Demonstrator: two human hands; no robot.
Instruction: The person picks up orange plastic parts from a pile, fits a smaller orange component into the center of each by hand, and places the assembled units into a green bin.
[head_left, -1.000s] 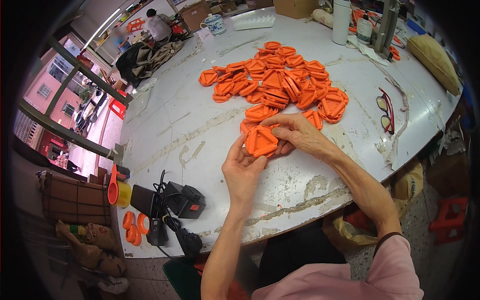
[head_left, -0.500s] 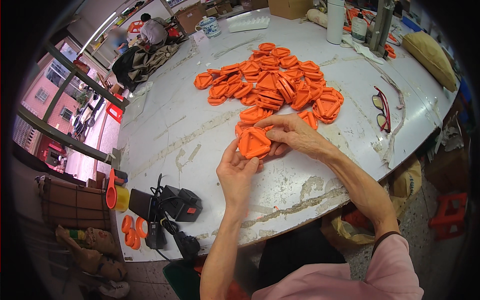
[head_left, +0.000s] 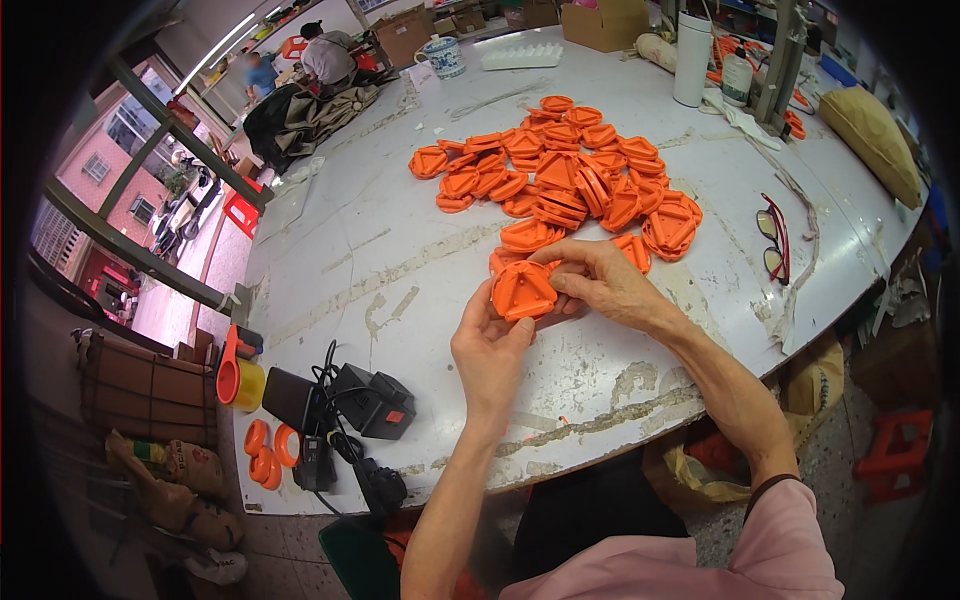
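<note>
Between my two hands is an orange round plastic piece (head_left: 525,291) with a raised triangle on its face, tilted toward me above the table. My left hand (head_left: 490,335) grips its lower left edge, thumb at the bottom. The fingers of my right hand (head_left: 596,281) pinch its upper right edge. Just beyond my hands lies a heap of similar orange pieces (head_left: 560,170), stacked and leaning on each other. A few pieces from it lie right behind the held one, partly hidden by my hands.
At the table's near left are black power adapters with cables (head_left: 367,400), several orange rings (head_left: 270,453) and a yellow tape roll (head_left: 247,388). Red-framed glasses (head_left: 773,240) lie at right. A white bottle (head_left: 692,60) and patterned mug (head_left: 444,57) stand farther back. Two people sit in the far left background.
The view has shifted slightly, so the whole scene sits a little farther right. The orange piece has turned a little in my fingers, and both hands still hold it.
</note>
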